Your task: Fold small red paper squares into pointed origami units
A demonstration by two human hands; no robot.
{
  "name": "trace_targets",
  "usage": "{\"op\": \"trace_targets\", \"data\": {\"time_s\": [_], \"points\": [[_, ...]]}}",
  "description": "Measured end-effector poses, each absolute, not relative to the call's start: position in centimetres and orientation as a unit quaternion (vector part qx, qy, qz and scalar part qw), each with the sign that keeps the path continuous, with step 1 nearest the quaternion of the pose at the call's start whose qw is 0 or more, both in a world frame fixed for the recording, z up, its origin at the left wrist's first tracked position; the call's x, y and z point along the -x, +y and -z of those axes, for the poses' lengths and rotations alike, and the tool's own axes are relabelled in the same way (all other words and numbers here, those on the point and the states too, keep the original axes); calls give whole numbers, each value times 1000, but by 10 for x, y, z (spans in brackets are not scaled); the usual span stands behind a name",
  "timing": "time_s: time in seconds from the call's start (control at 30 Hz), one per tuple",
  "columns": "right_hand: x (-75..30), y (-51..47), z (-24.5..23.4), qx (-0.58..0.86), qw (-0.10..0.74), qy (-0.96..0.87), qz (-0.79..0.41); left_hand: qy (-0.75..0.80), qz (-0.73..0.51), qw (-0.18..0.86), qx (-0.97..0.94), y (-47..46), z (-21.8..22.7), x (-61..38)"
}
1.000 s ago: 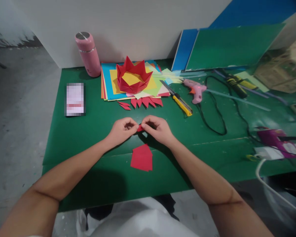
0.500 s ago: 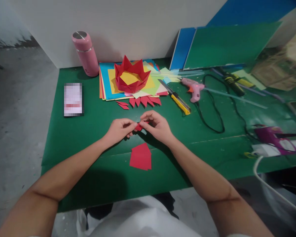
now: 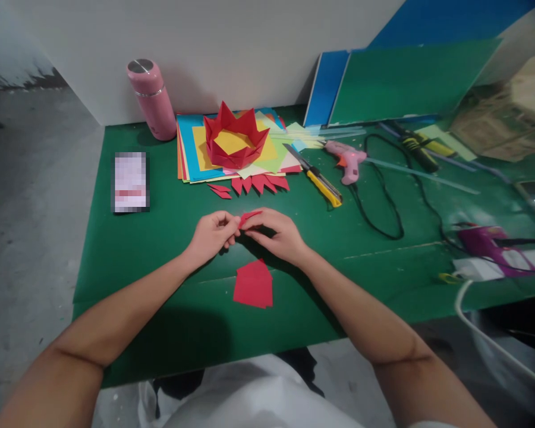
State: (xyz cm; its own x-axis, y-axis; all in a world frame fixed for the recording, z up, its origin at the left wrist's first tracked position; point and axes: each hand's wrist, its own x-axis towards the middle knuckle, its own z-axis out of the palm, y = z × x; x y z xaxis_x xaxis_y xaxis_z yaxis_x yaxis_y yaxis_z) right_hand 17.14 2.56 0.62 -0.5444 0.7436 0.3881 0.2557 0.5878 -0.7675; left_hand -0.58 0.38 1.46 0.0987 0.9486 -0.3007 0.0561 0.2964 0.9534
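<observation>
Both hands meet over the green table (image 3: 129, 249). My left hand (image 3: 211, 235) and my right hand (image 3: 276, 233) pinch a small folded piece of red paper (image 3: 248, 216) between their fingertips. Just in front of them, toward me, lies a small stack of red paper squares (image 3: 253, 285). Behind the hands, several folded red points (image 3: 256, 183) lie in a row before a pile of coloured paper sheets (image 3: 196, 151). A red paper crown (image 3: 234, 137) stands on that pile.
A pink flask (image 3: 150, 98) stands at the back left, a phone (image 3: 130, 181) lies at the left. A yellow utility knife (image 3: 318, 181), a pink glue gun (image 3: 345, 157) with black cable, a purple glue gun (image 3: 490, 244), blue and green boards (image 3: 405, 83) fill the right.
The red piece has been turned and lifted slightly between the fingertips; my right hand has shifted a little left, closer to my left hand. The view has drifted slightly.
</observation>
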Motion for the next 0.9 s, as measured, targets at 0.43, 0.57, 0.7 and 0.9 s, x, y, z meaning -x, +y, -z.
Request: {"op": "trace_targets", "data": {"time_s": [0.43,0.57,0.7,0.9], "points": [[-172,27,-10,374,370,-766,-370,550,-384,592,-447,3,-12,4],[-170,26,-9,387,369,-736,-416,547,-382,570,-480,0,-9,3],[-169,25,-5,397,375,-685,-482,539,-382,547,-514,-3,-6,4],[-169,25,-2,390,390,-639,-537,525,-373,531,-550,-3,-4,5]]}}
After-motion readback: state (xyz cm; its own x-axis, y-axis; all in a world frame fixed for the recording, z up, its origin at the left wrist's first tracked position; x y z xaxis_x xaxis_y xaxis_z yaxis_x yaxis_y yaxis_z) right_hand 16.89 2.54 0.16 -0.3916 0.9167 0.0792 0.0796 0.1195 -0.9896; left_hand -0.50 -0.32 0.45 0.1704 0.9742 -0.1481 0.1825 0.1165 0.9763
